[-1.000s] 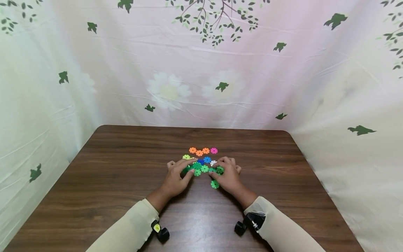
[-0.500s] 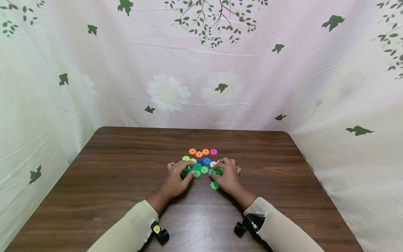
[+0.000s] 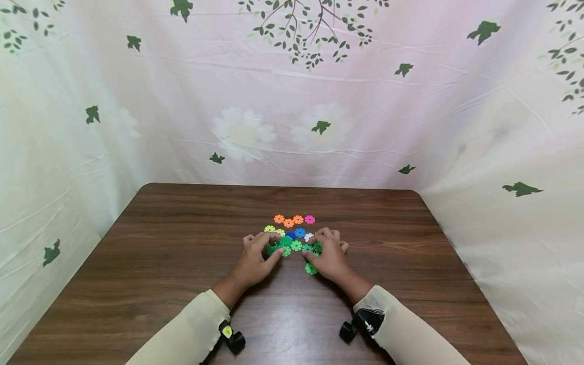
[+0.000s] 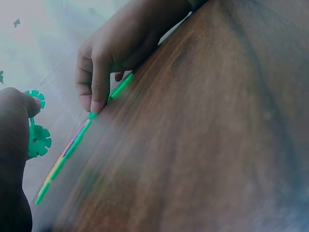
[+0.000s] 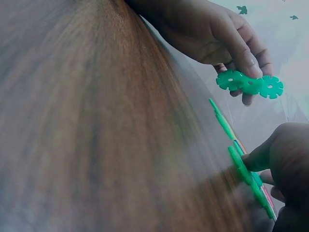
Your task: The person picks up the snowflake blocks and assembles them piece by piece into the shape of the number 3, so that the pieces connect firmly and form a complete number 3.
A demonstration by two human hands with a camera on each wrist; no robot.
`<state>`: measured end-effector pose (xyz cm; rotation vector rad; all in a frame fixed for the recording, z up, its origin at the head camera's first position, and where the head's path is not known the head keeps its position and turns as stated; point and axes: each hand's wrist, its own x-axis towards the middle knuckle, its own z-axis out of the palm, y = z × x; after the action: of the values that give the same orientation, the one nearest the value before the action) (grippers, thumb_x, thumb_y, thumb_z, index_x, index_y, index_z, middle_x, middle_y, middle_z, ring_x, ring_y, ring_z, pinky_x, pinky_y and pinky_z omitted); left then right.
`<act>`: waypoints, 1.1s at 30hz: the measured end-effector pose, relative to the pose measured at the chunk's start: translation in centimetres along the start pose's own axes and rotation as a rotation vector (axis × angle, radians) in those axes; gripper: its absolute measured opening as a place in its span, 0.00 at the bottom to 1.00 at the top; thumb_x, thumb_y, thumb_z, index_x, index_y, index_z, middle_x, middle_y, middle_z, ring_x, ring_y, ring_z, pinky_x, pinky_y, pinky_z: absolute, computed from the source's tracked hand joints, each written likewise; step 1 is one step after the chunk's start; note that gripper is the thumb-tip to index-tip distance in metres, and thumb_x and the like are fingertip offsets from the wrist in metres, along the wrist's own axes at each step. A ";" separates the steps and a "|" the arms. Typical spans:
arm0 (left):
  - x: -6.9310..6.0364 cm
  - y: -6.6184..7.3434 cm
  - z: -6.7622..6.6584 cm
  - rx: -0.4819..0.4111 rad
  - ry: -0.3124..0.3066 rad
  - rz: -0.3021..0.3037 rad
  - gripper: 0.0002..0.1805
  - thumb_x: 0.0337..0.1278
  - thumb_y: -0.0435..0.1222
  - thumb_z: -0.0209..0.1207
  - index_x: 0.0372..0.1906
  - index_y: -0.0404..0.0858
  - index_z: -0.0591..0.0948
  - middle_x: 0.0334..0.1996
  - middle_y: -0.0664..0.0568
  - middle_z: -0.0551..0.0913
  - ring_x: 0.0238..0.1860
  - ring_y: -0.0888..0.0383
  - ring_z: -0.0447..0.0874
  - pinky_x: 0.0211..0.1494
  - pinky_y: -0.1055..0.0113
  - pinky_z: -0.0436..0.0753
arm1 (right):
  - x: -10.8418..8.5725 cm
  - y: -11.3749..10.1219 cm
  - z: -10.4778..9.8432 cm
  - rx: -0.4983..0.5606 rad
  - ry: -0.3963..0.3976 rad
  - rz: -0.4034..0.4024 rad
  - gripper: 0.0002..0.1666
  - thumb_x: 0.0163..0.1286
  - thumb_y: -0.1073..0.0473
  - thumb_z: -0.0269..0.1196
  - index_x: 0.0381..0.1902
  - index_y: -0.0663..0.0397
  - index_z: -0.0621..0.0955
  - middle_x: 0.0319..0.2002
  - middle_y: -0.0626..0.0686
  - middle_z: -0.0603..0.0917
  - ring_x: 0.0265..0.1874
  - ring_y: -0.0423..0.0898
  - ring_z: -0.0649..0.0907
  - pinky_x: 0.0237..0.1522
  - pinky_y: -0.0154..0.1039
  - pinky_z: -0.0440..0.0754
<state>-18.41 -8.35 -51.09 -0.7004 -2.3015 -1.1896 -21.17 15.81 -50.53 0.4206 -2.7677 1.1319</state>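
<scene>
My left hand point(image 3: 253, 257) pinches a short chain of linked green interlocking discs point(image 5: 250, 85) between thumb and fingers, held above the table in the right wrist view. The discs are round, flat and notched, with a small hole in the middle. My right hand point(image 3: 330, 256) reaches down to the table, its thumb and fingers pinching a green disc point(image 3: 307, 247) among others of the same colour. Part of that disc is hidden by the fingers. Between the hands lie a loose light-green disc point(image 3: 296, 246) and more green ones. Another green disc point(image 3: 311, 268) lies nearer, beside the right thumb.
Behind the hands, orange discs point(image 3: 289, 223) and a pink disc point(image 3: 309, 219) form a back row. Yellow discs point(image 3: 269, 229), a blue disc point(image 3: 299, 232) and a white disc point(image 3: 308, 236) lie closer. A printed cloth point(image 3: 283, 91) hangs around the brown wooden table point(image 3: 182, 223).
The green chain in my left hand has tilted slightly. My right hand has barely shifted, and the discs on the table look the same.
</scene>
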 end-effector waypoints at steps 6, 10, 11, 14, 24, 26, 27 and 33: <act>0.1 0.1 0.0 0.006 -0.009 -0.010 0.16 0.68 0.31 0.72 0.57 0.36 0.84 0.48 0.47 0.91 0.45 0.51 0.86 0.60 0.47 0.63 | 0.1 0.1 0.0 0.001 0.019 -0.034 0.13 0.66 0.57 0.80 0.42 0.50 0.86 0.52 0.55 0.85 0.61 0.58 0.73 0.62 0.68 0.55; 0.2 0.1 -0.1 0.005 -0.008 -0.005 0.15 0.68 0.30 0.72 0.56 0.35 0.84 0.48 0.47 0.91 0.46 0.51 0.87 0.62 0.45 0.70 | 0.1 0.2 0.0 0.005 0.029 -0.066 0.13 0.66 0.59 0.81 0.42 0.49 0.86 0.43 0.52 0.87 0.56 0.54 0.76 0.60 0.64 0.54; 0.2 0.1 -0.1 0.007 -0.006 -0.001 0.15 0.67 0.30 0.72 0.56 0.35 0.84 0.48 0.46 0.91 0.47 0.50 0.88 0.62 0.45 0.72 | 0.1 0.2 0.0 0.008 0.031 -0.075 0.13 0.65 0.59 0.81 0.42 0.49 0.86 0.41 0.52 0.87 0.54 0.53 0.77 0.59 0.63 0.53; 0.3 0.2 -0.1 0.010 -0.003 0.007 0.15 0.67 0.30 0.72 0.55 0.34 0.84 0.49 0.46 0.91 0.50 0.49 0.90 0.62 0.44 0.74 | 0.1 0.1 0.0 0.019 0.038 -0.100 0.13 0.65 0.61 0.81 0.42 0.50 0.86 0.37 0.51 0.86 0.49 0.50 0.78 0.59 0.62 0.52; 0.3 0.2 -0.1 0.007 -0.027 -0.021 0.24 0.71 0.31 0.68 0.69 0.37 0.84 0.64 0.44 0.89 0.65 0.46 0.88 0.64 0.42 0.74 | 0.2 0.3 0.1 0.045 0.051 -0.152 0.15 0.64 0.60 0.81 0.46 0.51 0.88 0.35 0.49 0.87 0.44 0.48 0.80 0.60 0.60 0.54; 0.3 0.1 -0.1 0.004 -0.020 -0.008 0.24 0.71 0.31 0.68 0.69 0.38 0.84 0.63 0.45 0.89 0.64 0.46 0.88 0.63 0.42 0.74 | 0.3 0.3 0.1 0.055 0.063 -0.174 0.15 0.64 0.60 0.81 0.47 0.52 0.88 0.35 0.50 0.87 0.44 0.48 0.80 0.60 0.59 0.55; 0.4 0.1 -0.1 0.004 -0.017 -0.002 0.23 0.71 0.31 0.68 0.68 0.39 0.84 0.62 0.45 0.90 0.64 0.46 0.88 0.63 0.43 0.74 | 0.3 0.4 0.1 0.060 0.068 -0.185 0.16 0.64 0.61 0.81 0.47 0.53 0.88 0.35 0.50 0.87 0.43 0.48 0.81 0.60 0.58 0.56; 0.5 0.1 -0.1 0.002 -0.018 0.001 0.23 0.69 0.31 0.69 0.67 0.40 0.85 0.60 0.45 0.90 0.60 0.48 0.89 0.61 0.45 0.74 | 0.3 0.4 0.0 0.097 0.071 -0.241 0.20 0.61 0.60 0.82 0.50 0.55 0.89 0.38 0.52 0.88 0.41 0.49 0.85 0.55 0.51 0.60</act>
<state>-18.71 -8.26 -50.72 -0.7144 -2.3163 -1.1844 -21.52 15.98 -50.72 0.6896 -2.5252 1.1980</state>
